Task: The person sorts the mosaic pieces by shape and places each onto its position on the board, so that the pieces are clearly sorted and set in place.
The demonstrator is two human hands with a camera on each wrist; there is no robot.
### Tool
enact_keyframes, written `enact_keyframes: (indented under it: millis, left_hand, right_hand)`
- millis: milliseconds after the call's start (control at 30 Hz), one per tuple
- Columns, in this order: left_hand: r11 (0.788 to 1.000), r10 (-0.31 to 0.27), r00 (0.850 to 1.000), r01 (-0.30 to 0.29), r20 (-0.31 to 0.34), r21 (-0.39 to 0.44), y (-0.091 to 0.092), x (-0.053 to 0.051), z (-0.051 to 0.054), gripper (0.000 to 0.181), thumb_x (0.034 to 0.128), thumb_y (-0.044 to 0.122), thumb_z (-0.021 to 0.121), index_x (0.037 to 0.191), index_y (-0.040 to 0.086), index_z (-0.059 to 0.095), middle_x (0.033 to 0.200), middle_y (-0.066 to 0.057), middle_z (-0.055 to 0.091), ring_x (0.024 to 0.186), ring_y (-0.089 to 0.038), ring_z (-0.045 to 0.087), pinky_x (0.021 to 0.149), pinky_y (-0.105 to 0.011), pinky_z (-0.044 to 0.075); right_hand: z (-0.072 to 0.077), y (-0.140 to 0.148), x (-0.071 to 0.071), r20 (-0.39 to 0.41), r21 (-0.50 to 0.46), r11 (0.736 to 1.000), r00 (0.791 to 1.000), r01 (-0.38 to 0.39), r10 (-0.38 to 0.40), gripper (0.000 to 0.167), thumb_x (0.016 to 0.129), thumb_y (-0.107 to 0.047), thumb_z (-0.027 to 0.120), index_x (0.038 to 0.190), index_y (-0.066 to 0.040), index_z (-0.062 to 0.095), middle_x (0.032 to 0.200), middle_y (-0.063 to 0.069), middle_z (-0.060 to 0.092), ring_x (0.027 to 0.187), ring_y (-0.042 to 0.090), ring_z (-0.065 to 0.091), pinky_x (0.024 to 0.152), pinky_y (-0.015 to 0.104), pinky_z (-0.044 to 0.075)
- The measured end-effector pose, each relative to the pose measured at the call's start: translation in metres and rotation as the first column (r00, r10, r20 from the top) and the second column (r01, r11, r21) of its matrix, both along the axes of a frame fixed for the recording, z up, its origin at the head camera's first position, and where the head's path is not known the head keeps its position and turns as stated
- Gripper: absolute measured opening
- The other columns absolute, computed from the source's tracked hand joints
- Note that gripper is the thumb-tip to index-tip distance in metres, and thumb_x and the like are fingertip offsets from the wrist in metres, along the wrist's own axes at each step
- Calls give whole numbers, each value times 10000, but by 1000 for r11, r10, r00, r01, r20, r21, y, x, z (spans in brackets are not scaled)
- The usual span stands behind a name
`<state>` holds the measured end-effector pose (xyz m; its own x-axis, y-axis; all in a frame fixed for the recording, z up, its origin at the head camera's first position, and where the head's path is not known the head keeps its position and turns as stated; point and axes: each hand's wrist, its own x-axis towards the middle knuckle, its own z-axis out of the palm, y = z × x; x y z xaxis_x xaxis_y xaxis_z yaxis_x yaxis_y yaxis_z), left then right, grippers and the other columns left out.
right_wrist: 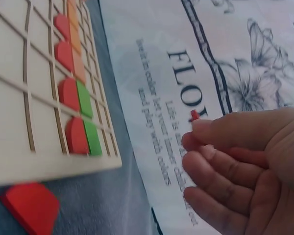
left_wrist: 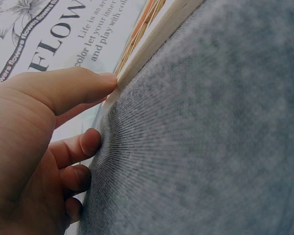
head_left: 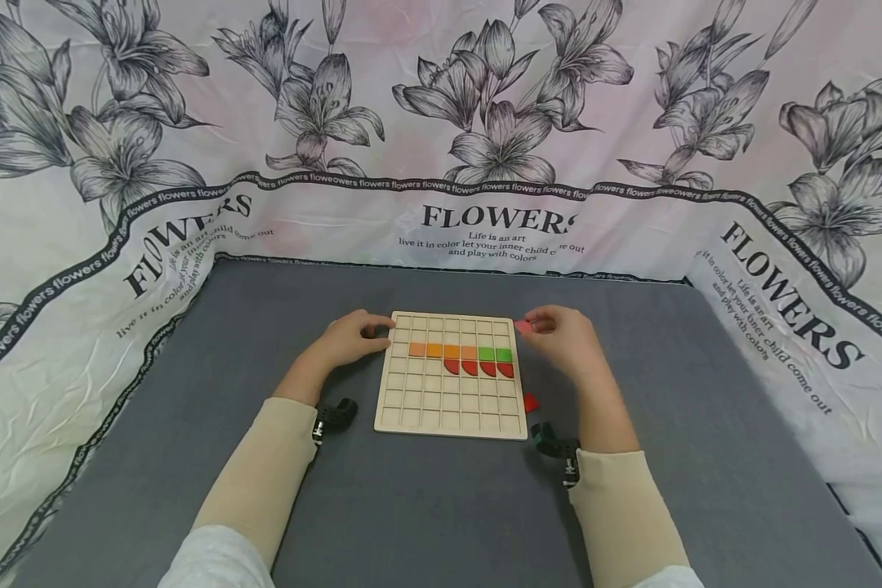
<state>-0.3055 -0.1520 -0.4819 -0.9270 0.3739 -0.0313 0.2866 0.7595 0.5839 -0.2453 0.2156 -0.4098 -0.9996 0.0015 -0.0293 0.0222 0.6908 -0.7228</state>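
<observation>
A wooden grid board [head_left: 434, 400] lies on the grey cloth. Orange squares [head_left: 434, 350] and two green squares [head_left: 496, 354] form a row in it, with several red quarter-circle pieces [head_left: 470, 368] just below. My left hand [head_left: 347, 339] touches the board's left edge near the far corner with thumb and index finger; its other fingers [left_wrist: 76, 177] rest loosely bent by the cloth. Beyond the board's far right corner, my right hand [head_left: 562, 335] pinches a red piece [head_left: 522, 327] between thumb and index finger. Only a sliver of that piece [right_wrist: 194, 116] shows in the right wrist view.
Another red quarter-circle piece [right_wrist: 32, 208] lies on the cloth beside the board's right edge. A white flower-printed sheet [head_left: 500, 237] hangs behind and along both sides of the grey surface [head_left: 441, 506]. Each wrist wears a black camera mount [head_left: 336, 415].
</observation>
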Motion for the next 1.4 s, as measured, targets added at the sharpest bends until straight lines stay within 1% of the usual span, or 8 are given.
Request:
enact_keyframes:
  millis: [267,400,600,700,833,1033,1200,1400]
  left_hand:
    - [1000,-1,1000,1,-4,-1,0,0,-1,442,981,323,726,1396,185,662,993,-66,521,824,-237,451,740,-406,345]
    - [1000,-1,1000,1,-5,-4,0,0,-1,440,983,322,724,1394,179,662,989,-66,518,818,-237,448,737,-408,344]
    - [1000,7,1000,-7,-8,-8,-2,2,1,436,983,316,723,1392,174,663,987,-71,514,816,-242,445,736,-408,344]
    - [1000,9,1000,-9,-7,-12,-1,1,1,437,984,320,721,1394,178,663,990,-72,514,819,-243,446,739,-408,344]
    - [1000,6,1000,-7,-7,-14,-1,0,0,436,984,326,720,1394,187,665,997,-69,519,824,-242,452,742,-406,352]
    - [1000,-2,1000,1,-11,-11,0,-1,-2,436,982,331,720,1388,182,667,996,-67,525,821,-239,456,735,-403,356]
    - [1000,4,1000,-4,-5,-12,0,-2,-3,437,981,336,720,1389,187,667,997,-65,527,824,-237,458,733,-400,355]
    - [1000,4,1000,-5,-10,-11,-1,-3,-4,431,982,336,720,1384,191,670,984,-60,525,814,-233,454,728,-397,349]
  right_hand:
    - [5,-19,3,-61,-62,997,997,-52,48,330,973,-159,710,1281,-43,689,1167,151,702,1087,309,660,887,477,525]
    - [6,-30,4,-91,-82,994,993,-78,70,338,955,-86,693,1290,-36,688,1131,134,710,974,301,649,772,425,511]
    - [-1,-58,4,-96,-47,989,986,-142,137,323,946,-106,721,1268,-83,702,1100,81,709,841,247,614,643,360,487]
    - [-9,-73,3,-62,-20,982,981,-187,186,302,947,-141,726,1246,-104,705,1074,52,710,766,197,624,616,328,494]
    - [-20,-89,3,-22,53,966,967,-253,254,252,932,-159,733,1179,-109,720,943,4,688,633,160,555,581,309,449]
    - [-37,-103,5,7,180,920,936,-348,352,212,897,-178,781,1087,-92,740,799,-36,639,669,147,552,639,314,458]
    - [-47,-109,6,13,266,892,927,-365,376,219,888,-209,777,1080,-106,753,799,-54,639,681,139,564,645,320,471]
    - [-52,-111,6,-17,322,883,930,-342,367,202,905,-231,782,1076,-124,780,765,-63,619,665,137,548,598,305,441]
